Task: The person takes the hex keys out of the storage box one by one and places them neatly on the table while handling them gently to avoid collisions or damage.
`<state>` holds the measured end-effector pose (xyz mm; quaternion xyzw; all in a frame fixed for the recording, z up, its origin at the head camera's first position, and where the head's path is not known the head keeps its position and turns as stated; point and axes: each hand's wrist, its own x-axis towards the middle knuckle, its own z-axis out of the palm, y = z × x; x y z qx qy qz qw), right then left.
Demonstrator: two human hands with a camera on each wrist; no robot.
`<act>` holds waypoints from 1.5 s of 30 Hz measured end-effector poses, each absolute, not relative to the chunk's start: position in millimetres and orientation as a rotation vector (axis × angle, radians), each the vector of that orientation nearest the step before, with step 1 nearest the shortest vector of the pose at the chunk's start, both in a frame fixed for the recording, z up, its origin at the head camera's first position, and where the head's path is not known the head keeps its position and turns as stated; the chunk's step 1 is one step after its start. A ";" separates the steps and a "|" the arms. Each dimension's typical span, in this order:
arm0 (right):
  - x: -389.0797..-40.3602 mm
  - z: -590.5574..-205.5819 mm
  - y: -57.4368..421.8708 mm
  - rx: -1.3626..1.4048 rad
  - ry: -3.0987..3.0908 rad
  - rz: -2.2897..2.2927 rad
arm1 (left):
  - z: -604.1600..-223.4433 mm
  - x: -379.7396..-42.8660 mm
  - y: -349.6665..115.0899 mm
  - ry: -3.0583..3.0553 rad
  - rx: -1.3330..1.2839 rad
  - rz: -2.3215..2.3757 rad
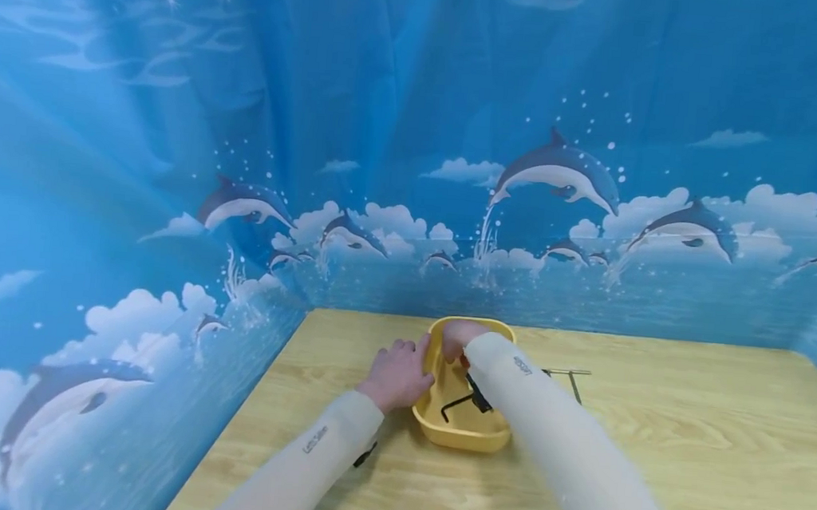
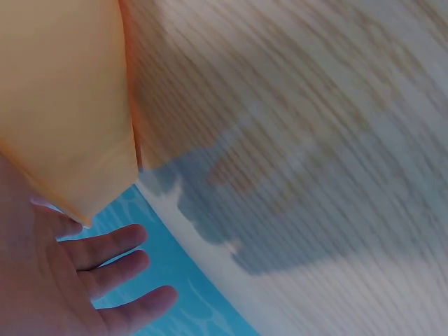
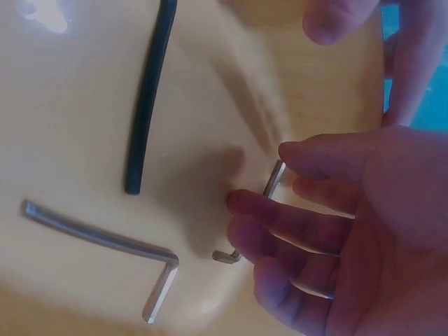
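Observation:
My left hand (image 1: 399, 373) holds the left wall of a yellow plastic bin (image 1: 462, 439), thumb over the rim and index finger against the outside. In the left wrist view its other fingers (image 2: 115, 276) stretch out straight beside the bin. My right hand (image 1: 461, 341) reaches into the bin, partly hidden by its own sleeve. The right wrist view shows its thumb and loosely bent fingers around a small silver hex key (image 3: 274, 180), with a gap between thumb and index tip. A larger silver hex key (image 3: 105, 238) and a black hex key (image 3: 148, 105) lie on the bin's floor.
The bin stands on a wood-grain table (image 1: 682, 437). To its right, partly behind the right sleeve, lie metal hex keys (image 1: 573, 382). A blue curtain (image 1: 404, 126) printed with dolphins encloses the back and sides.

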<state>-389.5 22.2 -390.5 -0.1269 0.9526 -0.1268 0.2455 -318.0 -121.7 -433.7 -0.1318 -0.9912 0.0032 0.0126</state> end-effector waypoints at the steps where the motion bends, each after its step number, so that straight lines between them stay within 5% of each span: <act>1: -389.4 -391.5 22.1 -0.347 2.605 -0.357 | -433.8 -317.9 -121.2 -3.084 -0.411 0.016; 22: -370.0 -390.5 19.3 -0.365 2.575 -0.321 | -435.0 -314.8 -123.6 -3.120 -0.396 0.034; 45: -391.0 -410.1 31.4 -0.261 2.811 -0.274 | -435.0 -319.0 -122.7 -3.109 -0.395 0.008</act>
